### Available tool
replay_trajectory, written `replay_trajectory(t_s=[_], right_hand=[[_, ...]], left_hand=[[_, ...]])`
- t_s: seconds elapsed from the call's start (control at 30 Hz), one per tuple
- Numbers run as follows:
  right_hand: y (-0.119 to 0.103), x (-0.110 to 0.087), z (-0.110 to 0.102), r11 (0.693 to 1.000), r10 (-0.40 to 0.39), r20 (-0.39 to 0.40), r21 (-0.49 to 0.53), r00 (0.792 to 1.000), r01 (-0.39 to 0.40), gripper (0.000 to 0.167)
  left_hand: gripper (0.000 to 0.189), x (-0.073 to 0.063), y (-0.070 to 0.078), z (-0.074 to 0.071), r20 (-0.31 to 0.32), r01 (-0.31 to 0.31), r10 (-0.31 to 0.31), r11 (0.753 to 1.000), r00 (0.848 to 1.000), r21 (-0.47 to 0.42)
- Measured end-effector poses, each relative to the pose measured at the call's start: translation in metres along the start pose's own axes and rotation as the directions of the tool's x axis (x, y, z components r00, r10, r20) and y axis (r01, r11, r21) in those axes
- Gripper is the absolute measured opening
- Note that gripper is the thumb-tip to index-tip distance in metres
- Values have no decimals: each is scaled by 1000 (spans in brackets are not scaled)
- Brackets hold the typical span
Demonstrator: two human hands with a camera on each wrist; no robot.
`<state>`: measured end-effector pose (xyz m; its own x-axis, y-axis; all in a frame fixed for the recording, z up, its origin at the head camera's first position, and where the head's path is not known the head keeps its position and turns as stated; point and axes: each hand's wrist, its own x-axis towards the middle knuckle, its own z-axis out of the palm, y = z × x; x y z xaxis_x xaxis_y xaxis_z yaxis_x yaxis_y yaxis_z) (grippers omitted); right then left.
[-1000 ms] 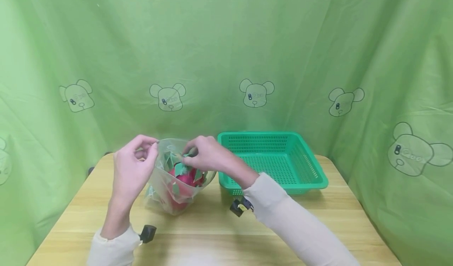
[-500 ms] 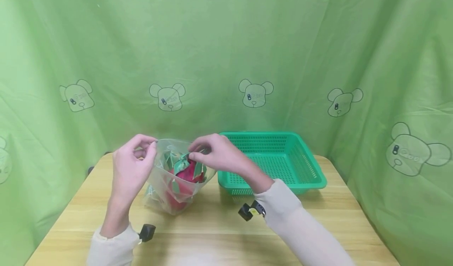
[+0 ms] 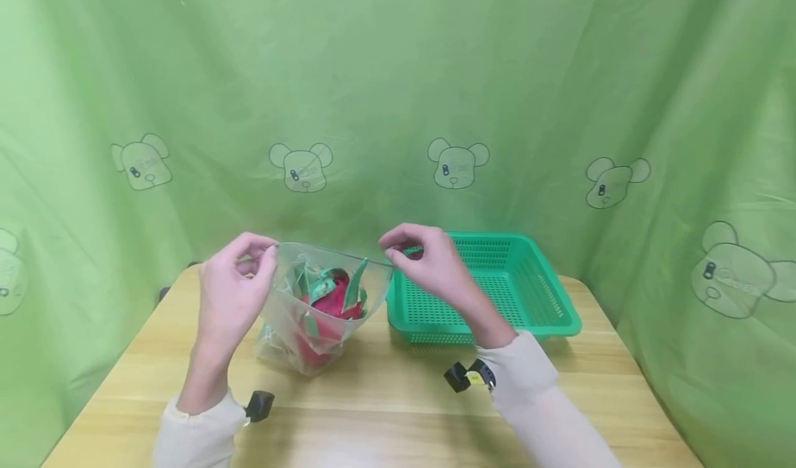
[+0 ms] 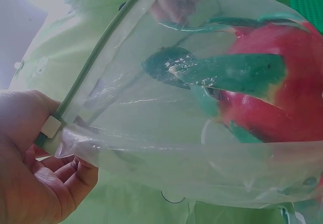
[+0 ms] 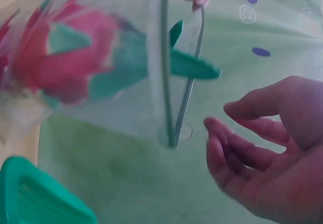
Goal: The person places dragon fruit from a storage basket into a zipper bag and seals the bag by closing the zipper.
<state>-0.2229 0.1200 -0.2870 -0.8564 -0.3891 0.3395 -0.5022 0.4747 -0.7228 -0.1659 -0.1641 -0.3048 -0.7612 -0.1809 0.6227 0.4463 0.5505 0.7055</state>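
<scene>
A clear zip bag (image 3: 282, 323) stands on the table, its mouth spread upward. Inside it is a red dragon fruit (image 3: 336, 298) with green scales, one of them poking out past the rim in the right wrist view. My left hand (image 3: 233, 288) pinches the bag's left top corner, by the white zip slider (image 4: 51, 126). At the opposite corner my right hand (image 3: 432, 260) hovers with loosely curved fingers (image 5: 262, 103). The right wrist view shows a gap between those fingers and the bag, and nothing in them.
A green perforated plastic basket (image 3: 485, 333) sits at the back right of the wooden table (image 3: 373, 413), behind my right hand. Green curtains (image 3: 385, 95) printed with bear heads enclose the table at the back and sides.
My right hand has left the dragon fruit in the bag's mouth and moved right, past the bag's right corner. A green scale there now stands upright. My left hand stays at its corner.
</scene>
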Motion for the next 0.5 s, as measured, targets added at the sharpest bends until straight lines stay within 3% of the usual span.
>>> replay_trajectory(t_s=[0.2,0.33,0.5], right_hand=[[20,0,9,990,72,110,-128,991,-58,26],[25,2,15,992,107,121,-84,987,-97,15],[22,6,14,995,104,61,-1,993,-104,12]], left_hand=[[12,-1,0,0,3,19,-19,1000,1000,-7],[12,-2,-1,-2,11,19,-19,1000,1000,-8],[11,-1,-4,-3,13,1,-1,1000,1000,4]])
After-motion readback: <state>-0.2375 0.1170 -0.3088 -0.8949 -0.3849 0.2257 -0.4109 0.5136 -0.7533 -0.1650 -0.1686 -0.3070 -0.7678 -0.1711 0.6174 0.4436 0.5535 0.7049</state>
